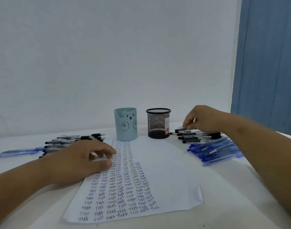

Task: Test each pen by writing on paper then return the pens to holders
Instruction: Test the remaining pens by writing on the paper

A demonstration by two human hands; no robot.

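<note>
- Paper (166, 171), nearest us under our left hand (85, 160), which lies flat and relaxed on its edge, reads "Test" in repeated rows.
- Our right hand (201, 119) pinches a black pen (181, 129) from the heap beneath it, beside the mesh holder (158, 123); the bear holder (126, 124) stands between our hands.
- Lifting carelessly, we could scatter neighbouring pens off the tabletop (224, 187).
- Mesh holder's sticker is unreadable.

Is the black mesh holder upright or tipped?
Upright: the black mesh holder stands on its base, rim up, on the table.
</note>
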